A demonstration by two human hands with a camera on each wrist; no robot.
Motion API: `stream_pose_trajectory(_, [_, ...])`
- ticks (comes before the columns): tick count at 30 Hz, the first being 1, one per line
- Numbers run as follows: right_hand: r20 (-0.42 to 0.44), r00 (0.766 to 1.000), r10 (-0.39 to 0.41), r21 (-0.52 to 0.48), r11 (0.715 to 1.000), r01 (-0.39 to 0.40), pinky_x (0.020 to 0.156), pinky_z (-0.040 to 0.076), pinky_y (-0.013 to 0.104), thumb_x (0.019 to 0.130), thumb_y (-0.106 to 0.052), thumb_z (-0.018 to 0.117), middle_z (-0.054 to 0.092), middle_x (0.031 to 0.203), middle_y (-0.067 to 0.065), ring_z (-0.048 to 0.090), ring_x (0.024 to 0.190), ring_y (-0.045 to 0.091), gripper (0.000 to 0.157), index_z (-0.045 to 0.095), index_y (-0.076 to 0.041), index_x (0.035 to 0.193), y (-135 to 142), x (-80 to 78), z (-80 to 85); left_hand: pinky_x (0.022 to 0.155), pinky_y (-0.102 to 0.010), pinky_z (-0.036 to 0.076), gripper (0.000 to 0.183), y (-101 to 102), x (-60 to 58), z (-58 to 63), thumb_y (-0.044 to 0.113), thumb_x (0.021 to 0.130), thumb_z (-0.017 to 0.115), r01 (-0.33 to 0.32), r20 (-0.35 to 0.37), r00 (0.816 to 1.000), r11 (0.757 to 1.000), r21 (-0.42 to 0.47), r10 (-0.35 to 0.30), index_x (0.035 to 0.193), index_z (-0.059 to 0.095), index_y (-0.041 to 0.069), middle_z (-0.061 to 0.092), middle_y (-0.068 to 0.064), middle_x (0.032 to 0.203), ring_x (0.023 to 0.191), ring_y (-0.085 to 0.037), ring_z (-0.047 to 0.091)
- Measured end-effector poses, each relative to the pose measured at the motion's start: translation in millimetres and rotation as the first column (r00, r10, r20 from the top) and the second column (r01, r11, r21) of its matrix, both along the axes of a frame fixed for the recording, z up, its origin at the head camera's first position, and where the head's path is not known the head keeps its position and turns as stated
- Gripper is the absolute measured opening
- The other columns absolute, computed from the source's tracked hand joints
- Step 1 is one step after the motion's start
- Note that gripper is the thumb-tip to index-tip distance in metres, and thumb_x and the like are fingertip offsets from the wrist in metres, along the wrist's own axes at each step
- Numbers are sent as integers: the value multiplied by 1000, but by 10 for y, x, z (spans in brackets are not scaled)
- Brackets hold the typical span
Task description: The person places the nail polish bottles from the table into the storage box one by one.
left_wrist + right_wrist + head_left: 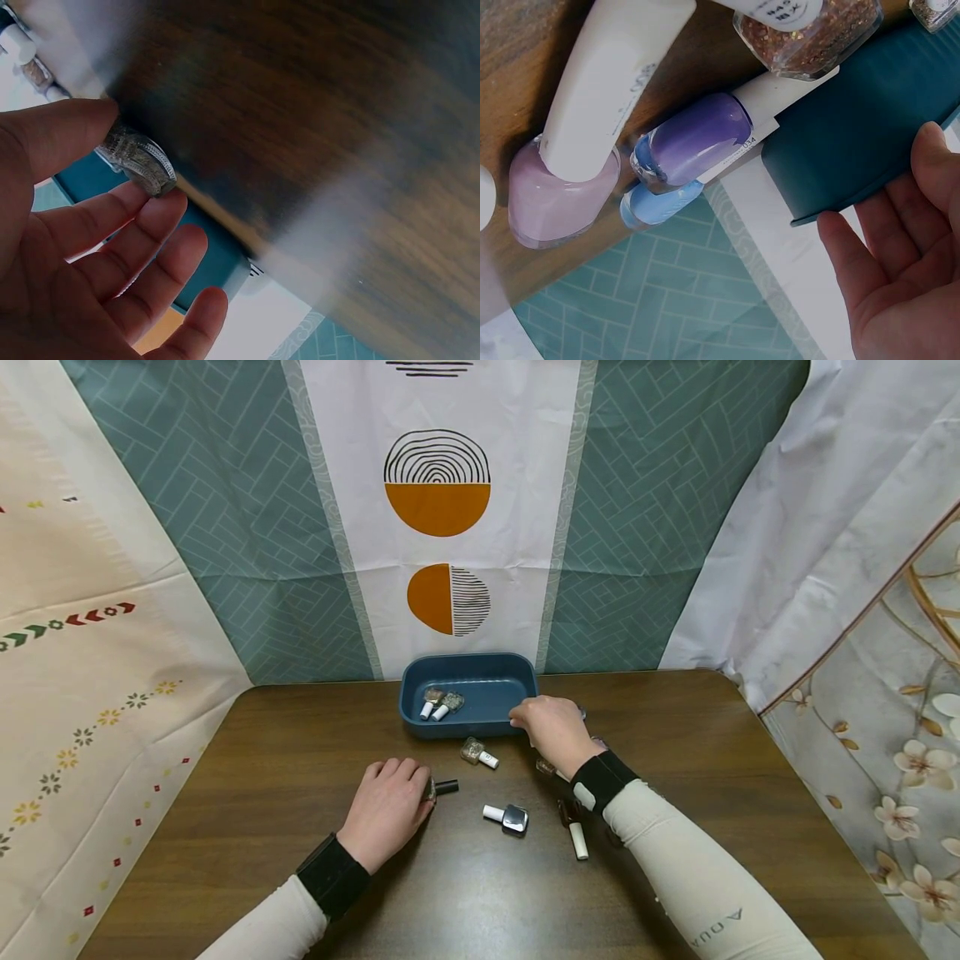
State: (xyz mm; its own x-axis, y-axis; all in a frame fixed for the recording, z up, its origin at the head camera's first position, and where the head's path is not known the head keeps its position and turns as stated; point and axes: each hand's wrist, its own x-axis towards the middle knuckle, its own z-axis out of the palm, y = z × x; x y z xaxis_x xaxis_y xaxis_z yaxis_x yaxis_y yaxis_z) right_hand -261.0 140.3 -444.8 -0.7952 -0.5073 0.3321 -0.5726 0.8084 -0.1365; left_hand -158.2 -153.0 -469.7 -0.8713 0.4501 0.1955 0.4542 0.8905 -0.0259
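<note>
My left hand point(387, 806) pinches a glittery nail polish bottle point(142, 161) between thumb and fingertips, low over the table. The bottle's black cap point(447, 787) points right. At the near right corner of a blue bin point(472, 729), my right hand point(557, 728) grips the wall, with the thumb point(931, 139) outside and the other fingers partly hidden behind the rim. Two glitter polish bottles, one brownish point(433, 695) and one greenish point(453, 701), lie inside the bin at the left.
On the table lie a glitter bottle point(472, 750), a dark polish bottle point(515, 820) and a brown one with a white cap point(578, 842). Purple point(697, 139), light blue point(660, 202), pale pink point(562, 195) and copper glitter point(810, 41) bottles cluster right of the bin. Patterned cloth point(450, 543) hangs behind.
</note>
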Motion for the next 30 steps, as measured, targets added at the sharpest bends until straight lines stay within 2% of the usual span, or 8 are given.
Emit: stream_pose_trajectory(30, [22,1000,-5,-5,1000,5,78,63,42,108,-14,73,80,93,1,77,90,22,15,87,-15,105,-3,15,16,106,-62,51,39,0,-36,-12,33,95,90,-9,28,1000,1000,-3,9,120,77,6,73,-10,109,104,-31,67])
